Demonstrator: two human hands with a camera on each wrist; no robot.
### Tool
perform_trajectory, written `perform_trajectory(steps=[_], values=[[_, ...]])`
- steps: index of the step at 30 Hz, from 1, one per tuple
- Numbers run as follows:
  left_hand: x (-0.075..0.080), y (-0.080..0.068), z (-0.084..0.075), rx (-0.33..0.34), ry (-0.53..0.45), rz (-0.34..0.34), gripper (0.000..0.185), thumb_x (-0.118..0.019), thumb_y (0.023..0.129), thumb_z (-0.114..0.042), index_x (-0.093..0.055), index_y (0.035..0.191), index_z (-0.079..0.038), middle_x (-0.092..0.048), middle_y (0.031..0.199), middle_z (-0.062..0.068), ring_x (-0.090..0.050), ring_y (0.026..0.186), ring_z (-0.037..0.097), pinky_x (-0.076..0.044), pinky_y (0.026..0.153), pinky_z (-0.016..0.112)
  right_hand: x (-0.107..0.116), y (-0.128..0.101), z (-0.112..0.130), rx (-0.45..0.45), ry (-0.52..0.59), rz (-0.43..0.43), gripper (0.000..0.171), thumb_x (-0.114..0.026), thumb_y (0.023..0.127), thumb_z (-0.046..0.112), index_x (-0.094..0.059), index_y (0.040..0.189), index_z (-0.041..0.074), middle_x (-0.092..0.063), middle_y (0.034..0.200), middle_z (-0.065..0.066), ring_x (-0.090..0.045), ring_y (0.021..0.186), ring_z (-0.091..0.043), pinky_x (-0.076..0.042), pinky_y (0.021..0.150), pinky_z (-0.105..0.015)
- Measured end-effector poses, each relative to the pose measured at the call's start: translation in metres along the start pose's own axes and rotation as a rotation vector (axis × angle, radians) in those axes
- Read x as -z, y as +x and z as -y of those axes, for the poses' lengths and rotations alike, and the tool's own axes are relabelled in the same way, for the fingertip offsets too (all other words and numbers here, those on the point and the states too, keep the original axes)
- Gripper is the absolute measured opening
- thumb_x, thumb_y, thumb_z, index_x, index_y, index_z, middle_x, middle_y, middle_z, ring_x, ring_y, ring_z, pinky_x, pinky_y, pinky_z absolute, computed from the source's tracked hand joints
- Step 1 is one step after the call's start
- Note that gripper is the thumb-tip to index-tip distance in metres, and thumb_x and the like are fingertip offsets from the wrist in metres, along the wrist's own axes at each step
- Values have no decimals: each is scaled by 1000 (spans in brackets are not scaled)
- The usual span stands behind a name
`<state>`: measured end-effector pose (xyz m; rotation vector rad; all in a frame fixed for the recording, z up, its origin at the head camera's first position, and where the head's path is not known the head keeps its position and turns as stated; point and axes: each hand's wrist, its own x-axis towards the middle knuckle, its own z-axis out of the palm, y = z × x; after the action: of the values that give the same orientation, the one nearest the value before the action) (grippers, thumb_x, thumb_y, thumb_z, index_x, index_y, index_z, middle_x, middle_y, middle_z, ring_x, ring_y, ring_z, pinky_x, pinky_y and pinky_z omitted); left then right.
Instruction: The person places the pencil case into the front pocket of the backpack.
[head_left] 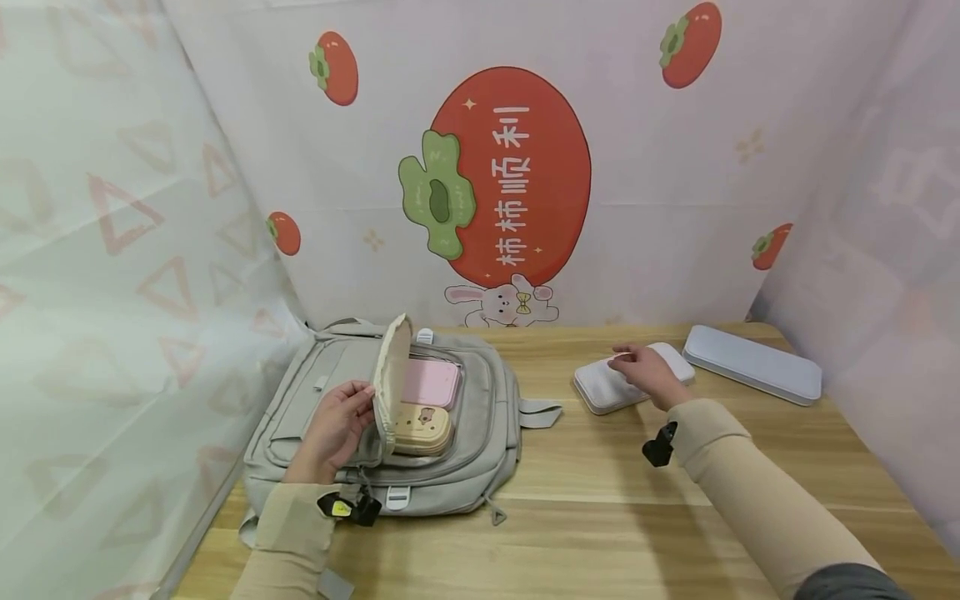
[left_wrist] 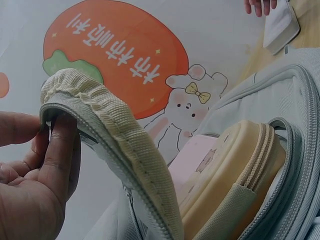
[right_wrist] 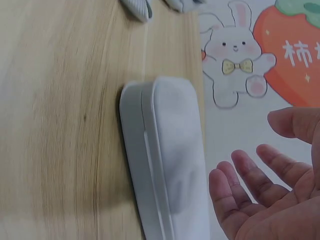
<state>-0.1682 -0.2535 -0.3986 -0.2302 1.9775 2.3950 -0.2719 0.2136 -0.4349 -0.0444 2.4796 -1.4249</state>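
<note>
- One grey backpack [head_left: 450, 467], lower left of the head view.
- Two cases inside it: one pink [head_left: 429, 382], one tan [head_left: 423, 427].
- Two pale cases on the table: one white [head_left: 600, 392], one long grey [head_left: 752, 364], right of centre.
- Two hands: left hand [head_left: 333, 429], right hand [head_left: 647, 373].

Left hand [head_left: 333, 429] fingers curled, pinching; right hand [head_left: 645, 372] fingers spread, relaxed.

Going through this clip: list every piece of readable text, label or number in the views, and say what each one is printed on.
"柿柿顺利": white characters on the big red persimmon printed on the backdrop; they also show in the left wrist view, and in part in the right wrist view.
The yellow case and pink case in the backpack carry small cartoon prints; any lettering there is too small to read.
No text shows on the white case or grey case.
</note>
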Motion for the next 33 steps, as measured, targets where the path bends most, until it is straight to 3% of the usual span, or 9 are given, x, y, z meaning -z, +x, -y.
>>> perform_trajectory(steps=[15,24,33], values=[[1,-1,-3,-3,0,-21,17,-46,109,-1,-57,95,-3,-63,90,1,-64,83,10,-54,75,24,40,-8,-26,-28,-15,-66,57,-51,107,18,-33,148,-17,-42,142,-43,-46,130,-52,-45,104,-58],[1,0,-3,9,-11,-14,17,-47,109,-1,-57,96,-4,-62,91,1,-63,83,11,-54,75,24,57,-19,-46,-64,-17,-104,59,-46,109,19,-26,150,-19,-30,149,-46,-35,136,-58,-37,108,-64],[1,0,2,16,-12,-8,19,-48,109,-1,-58,93,-7,-63,90,0,-64,84,10,-54,76,24,63,-25,-62,-107,-139,-190,63,-47,108,25,-28,147,-21,-32,145,-48,-36,133,-60,-35,109,-64]])
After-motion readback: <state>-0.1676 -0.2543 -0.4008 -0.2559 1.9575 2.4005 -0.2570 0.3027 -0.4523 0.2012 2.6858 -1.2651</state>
